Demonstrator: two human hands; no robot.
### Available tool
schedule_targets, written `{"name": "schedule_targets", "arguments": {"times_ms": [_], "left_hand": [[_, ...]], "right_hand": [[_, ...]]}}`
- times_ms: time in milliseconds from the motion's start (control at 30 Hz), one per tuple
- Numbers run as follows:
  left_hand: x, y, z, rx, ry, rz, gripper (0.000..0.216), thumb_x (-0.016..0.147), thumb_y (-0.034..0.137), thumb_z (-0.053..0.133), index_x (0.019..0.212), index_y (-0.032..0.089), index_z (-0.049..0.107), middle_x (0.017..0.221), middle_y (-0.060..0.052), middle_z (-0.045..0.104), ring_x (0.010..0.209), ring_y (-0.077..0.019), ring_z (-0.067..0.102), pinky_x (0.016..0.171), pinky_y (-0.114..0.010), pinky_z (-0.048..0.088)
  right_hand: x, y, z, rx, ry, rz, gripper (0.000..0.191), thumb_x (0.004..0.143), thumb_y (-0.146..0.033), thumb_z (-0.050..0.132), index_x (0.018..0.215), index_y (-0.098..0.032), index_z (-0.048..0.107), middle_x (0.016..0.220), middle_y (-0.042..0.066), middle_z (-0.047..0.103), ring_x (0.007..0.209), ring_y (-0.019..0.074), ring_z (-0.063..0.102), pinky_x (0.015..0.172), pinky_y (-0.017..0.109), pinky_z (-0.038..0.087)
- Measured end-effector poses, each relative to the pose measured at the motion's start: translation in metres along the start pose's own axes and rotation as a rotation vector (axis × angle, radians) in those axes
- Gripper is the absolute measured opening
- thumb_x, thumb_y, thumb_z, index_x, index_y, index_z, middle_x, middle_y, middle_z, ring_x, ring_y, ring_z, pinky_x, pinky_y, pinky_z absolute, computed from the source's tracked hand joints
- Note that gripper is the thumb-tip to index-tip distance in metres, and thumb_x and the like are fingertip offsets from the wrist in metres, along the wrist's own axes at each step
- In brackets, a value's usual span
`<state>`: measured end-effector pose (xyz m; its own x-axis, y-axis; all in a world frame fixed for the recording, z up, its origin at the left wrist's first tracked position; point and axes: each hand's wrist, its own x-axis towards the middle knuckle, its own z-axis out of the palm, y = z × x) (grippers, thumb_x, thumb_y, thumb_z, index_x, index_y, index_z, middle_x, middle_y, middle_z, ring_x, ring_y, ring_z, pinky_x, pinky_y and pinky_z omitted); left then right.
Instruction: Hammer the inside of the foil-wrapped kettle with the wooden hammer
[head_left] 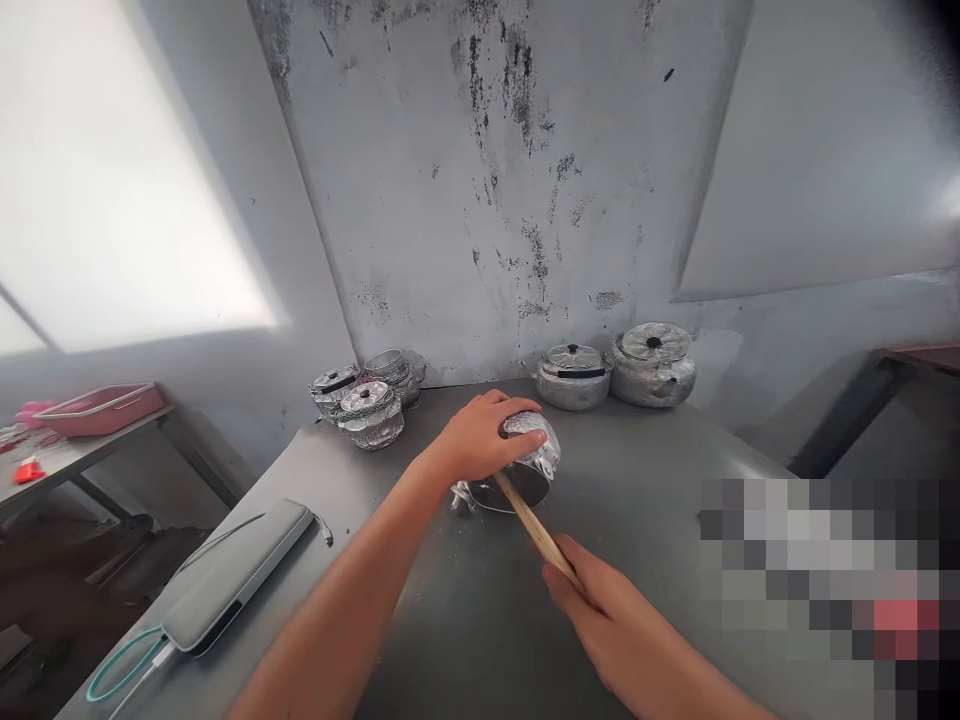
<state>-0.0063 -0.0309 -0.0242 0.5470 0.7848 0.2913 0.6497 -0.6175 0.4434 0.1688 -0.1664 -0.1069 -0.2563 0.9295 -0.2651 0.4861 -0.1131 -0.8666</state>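
A small silvery metal pot (546, 440) lies tipped on the table in front of me, its dark opening towards me. My left hand (491, 435) grips it from above and the left, thumb and fingers over its wall. My right hand (589, 590) is closed round a pale wooden stick (531, 517). The stick's far end reaches into the pot's mouth, and its tip is hidden there. A small silvery piece (462, 497) sticks out at the pot's left side; I cannot tell if it is a handle.
Several small metal pots (373, 420) stand at the table's back left. Two larger lidded pots (574, 385) are by the wall at the back right. A grey power bank (236, 580) with cables lies on the left. A pink basket (105, 410) sits on a side table; blurred blocks cover the lower right.
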Motion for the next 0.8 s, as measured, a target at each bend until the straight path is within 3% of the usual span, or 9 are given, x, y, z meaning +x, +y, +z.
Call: {"name": "schedule_targets", "arguments": {"times_ms": [200, 433, 600, 800], "left_hand": [[0.001, 0.0, -0.001, -0.001, -0.018, -0.013, 0.048, 0.096, 0.057, 0.053, 0.137, 0.034, 0.062, 0.126, -0.006, 0.062, 0.12, -0.0287, 0.057, 0.107, -0.042, 0.045], [0.002, -0.003, -0.002, -0.023, -0.011, -0.016, 0.046, 0.097, 0.055, 0.053, 0.137, 0.034, 0.062, 0.127, -0.005, 0.062, 0.121, -0.027, 0.057, 0.108, -0.042, 0.043], [0.004, -0.003, -0.001, -0.032, -0.008, -0.02, 0.046, 0.096, 0.055, 0.055, 0.136, 0.033, 0.064, 0.125, -0.006, 0.062, 0.119, -0.0273, 0.058, 0.108, -0.042, 0.044], [0.003, -0.004, 0.0, -0.031, -0.006, -0.025, 0.045, 0.096, 0.054, 0.055, 0.135, 0.034, 0.064, 0.123, -0.006, 0.063, 0.119, -0.0276, 0.057, 0.107, -0.042, 0.044]], "right_hand": [[0.002, 0.004, 0.0, 0.027, 0.036, -0.047, 0.036, 0.105, -0.053, 0.025, 0.086, -0.026, 0.04, 0.079, -0.004, 0.035, 0.073, 0.0163, 0.035, 0.065, 0.03, 0.033], [0.001, -0.004, -0.001, -0.008, 0.003, 0.037, 0.043, 0.105, -0.055, 0.017, 0.088, -0.026, 0.043, 0.076, -0.005, 0.033, 0.068, 0.0157, 0.031, 0.063, 0.03, 0.033], [0.006, 0.004, 0.002, -0.082, 0.078, -0.06, 0.042, 0.105, -0.057, 0.019, 0.089, -0.027, 0.043, 0.074, -0.005, 0.041, 0.066, 0.0159, 0.034, 0.062, 0.031, 0.032], [0.007, 0.007, -0.002, -0.056, 0.061, -0.034, 0.048, 0.103, -0.064, 0.016, 0.086, -0.027, 0.041, 0.074, -0.005, 0.04, 0.067, 0.0162, 0.033, 0.065, 0.032, 0.032]]}}
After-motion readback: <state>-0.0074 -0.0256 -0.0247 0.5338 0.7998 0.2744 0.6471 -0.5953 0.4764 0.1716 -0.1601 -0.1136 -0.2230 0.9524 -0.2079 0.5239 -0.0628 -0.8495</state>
